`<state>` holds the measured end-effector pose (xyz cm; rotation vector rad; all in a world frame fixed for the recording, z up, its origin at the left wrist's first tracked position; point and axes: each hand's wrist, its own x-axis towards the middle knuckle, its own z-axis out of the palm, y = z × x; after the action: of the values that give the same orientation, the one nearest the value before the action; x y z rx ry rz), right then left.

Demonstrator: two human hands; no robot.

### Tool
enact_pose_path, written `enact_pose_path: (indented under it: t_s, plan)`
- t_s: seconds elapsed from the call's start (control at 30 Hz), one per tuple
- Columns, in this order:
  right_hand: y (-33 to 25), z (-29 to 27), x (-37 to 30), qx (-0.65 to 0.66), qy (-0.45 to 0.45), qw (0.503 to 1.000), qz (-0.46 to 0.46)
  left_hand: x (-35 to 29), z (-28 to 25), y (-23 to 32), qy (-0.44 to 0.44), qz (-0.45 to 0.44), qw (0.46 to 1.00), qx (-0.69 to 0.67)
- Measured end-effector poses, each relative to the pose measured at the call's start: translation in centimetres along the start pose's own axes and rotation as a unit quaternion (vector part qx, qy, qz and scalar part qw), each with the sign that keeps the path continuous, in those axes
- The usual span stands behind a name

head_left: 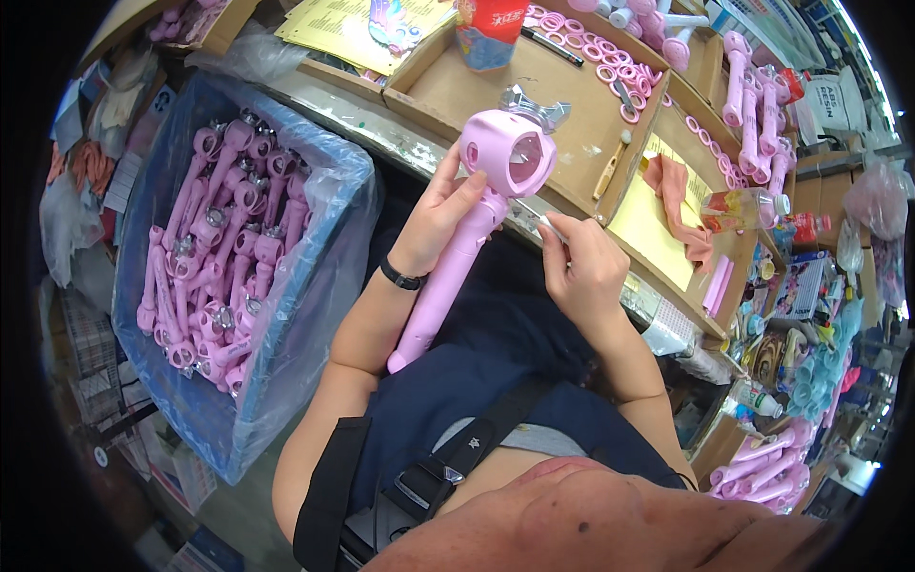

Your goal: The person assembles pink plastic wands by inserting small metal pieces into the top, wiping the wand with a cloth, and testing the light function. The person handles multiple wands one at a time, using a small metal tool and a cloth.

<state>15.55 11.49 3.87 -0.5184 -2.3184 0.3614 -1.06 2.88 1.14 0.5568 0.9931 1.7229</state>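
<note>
A pink toy wand [456, 259] leans across the middle of the view, its hollow round head up and its handle end close to my lap. On the head sits a silver crown piece [534, 107], and a round opening faces right. My left hand [437, 214] is wrapped round the wand just below the head, thumb on the front. To the right, apart from the wand, my right hand [589, 272] is pinched closed, thumb against the bent forefinger. A small pale bit shows at its fingertips, too little to name.
At left stands a blue crate [334, 234] lined with clear plastic, heaped with similar wands [229, 229]. Cardboard trays [572, 133] on the bench hold pink rings [624, 67], a black pen [553, 48], a brush [613, 164] and a red cup [491, 33]. A bottle [743, 210] lies beyond.
</note>
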Motion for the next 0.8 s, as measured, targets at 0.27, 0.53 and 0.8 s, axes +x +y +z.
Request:
enact_pose_path:
  t_s: [0.27, 0.53, 0.8]
  plan:
    - [0.5, 0.2, 0.2, 0.147, -0.035, 0.984, 0.096, -0.4, 0.1, -0.8, -0.003, 0.058, 0.994, 0.096]
    - [0.5, 1.2, -0.8, 0.052, -0.041, 0.996, 0.063, -0.6, 0.0, -1.3, 0.053, 0.116, 0.953, 0.274]
    - [3.6, 0.8, 0.1, 0.537, -0.238, 0.619, 0.521, -1.5, 1.0, -0.7, 0.063, 0.21, 0.872, 0.437]
